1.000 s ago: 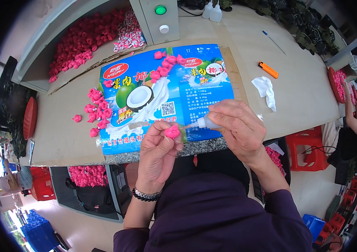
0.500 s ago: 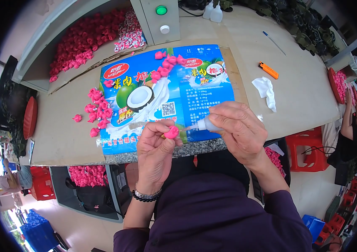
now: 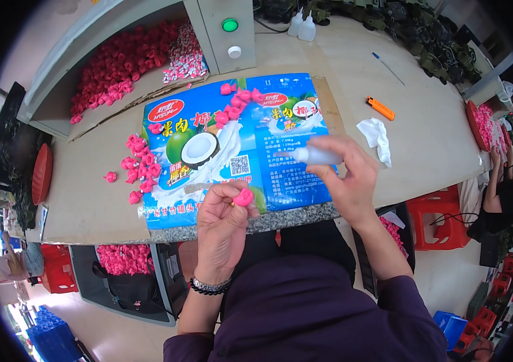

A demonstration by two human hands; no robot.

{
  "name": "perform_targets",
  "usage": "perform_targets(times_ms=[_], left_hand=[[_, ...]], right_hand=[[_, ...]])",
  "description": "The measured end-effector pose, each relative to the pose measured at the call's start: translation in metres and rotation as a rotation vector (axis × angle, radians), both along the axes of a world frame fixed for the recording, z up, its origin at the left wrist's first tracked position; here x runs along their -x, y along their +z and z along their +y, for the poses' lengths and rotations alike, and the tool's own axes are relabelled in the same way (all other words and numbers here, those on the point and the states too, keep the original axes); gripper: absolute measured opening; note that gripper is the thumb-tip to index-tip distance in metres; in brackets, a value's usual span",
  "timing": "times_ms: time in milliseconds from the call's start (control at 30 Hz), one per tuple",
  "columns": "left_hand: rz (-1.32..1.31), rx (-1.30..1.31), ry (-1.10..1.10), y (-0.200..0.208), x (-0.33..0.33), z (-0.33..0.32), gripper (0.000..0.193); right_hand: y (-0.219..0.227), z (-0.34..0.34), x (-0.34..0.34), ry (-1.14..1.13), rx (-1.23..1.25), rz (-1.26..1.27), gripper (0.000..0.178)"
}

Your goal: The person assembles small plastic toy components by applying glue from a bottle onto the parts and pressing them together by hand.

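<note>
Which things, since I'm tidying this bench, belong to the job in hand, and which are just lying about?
In the job:
- pink piece, in the left hand
- squeeze bottle, in the right hand
- printed cardboard, below the hands

Probably just lying about:
- orange lighter
- pen
- crumpled tissue

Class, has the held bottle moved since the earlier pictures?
Yes: the bottle in the right hand has moved up the picture, from below the square printed code to about level with its top.
</note>
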State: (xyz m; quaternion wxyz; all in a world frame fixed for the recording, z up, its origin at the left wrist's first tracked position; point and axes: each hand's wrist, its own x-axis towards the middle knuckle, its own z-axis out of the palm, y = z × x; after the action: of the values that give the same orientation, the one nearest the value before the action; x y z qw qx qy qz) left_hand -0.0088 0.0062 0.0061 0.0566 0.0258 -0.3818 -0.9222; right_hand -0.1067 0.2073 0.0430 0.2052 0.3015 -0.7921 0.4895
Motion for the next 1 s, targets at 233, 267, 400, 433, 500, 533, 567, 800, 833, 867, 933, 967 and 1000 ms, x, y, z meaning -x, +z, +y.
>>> perform_targets(times_ms=[233, 267, 400, 433, 500, 533, 567, 800, 833, 867, 933, 967, 1000], left_hand=[[-0.070, -0.074, -0.076, 0.001, -0.006, 0.006, 0.021], [-0.061, -0.101, -0.089, -0.002, -0.006, 0.006, 0.020], [-0.073, -0.126, -0.098, -0.002, -0.007, 0.004, 0.018], [-0.071, -0.124, -0.094, -0.003, -0.005, 0.004, 0.018], [-0.080, -0.127, -0.092, -0.003, -0.006, 0.001, 0.017], [-0.075, -0.118, -0.073, -0.003, -0.006, 0.001, 0.017], [-0.067, -0.115, -0.087, -0.002, -0.010, -0.003, 0.017], [0.041, -0.194, -0.135, -0.005, -0.006, 0.002, 0.018], [0.031, -0.192, -0.155, -0.005, -0.008, 0.000, 0.017], [0.036, -0.213, -0.139, -0.011, -0.008, 0.001, 0.017], [0.021, -0.219, -0.077, -0.004, -0.013, 0.002, 0.016], [0.027, -0.206, -0.036, -0.001, -0.013, 0.000, 0.016], [0.019, -0.185, -0.048, 0.002, -0.012, -0.001, 0.015]], right_hand=[[-0.030, -0.003, 0.081, -0.183, 0.086, -0.549, 0.016], [-0.030, -0.006, 0.091, -0.175, -0.049, -0.481, 0.015], [-0.029, -0.022, 0.106, 0.089, -0.279, -0.249, 0.016], [-0.031, -0.028, 0.110, 0.094, -0.277, -0.246, 0.016], [-0.035, -0.045, 0.115, 0.112, -0.350, -0.184, 0.018], [-0.035, -0.050, 0.116, 0.131, -0.342, -0.176, 0.018], [-0.035, -0.059, 0.114, 0.113, -0.433, -0.112, 0.018], [-0.051, -0.055, 0.121, 0.052, -0.639, 0.054, 0.015], [-0.042, -0.059, 0.110, 0.035, -0.629, 0.029, 0.011], [-0.033, -0.058, 0.102, 0.085, -0.591, -0.035, 0.008], [-0.027, -0.056, 0.084, 0.173, -0.357, -0.249, 0.005], [-0.023, -0.049, 0.073, 0.190, -0.225, -0.355, 0.006], [-0.011, -0.045, 0.055, 0.214, -0.151, -0.420, 0.006]])
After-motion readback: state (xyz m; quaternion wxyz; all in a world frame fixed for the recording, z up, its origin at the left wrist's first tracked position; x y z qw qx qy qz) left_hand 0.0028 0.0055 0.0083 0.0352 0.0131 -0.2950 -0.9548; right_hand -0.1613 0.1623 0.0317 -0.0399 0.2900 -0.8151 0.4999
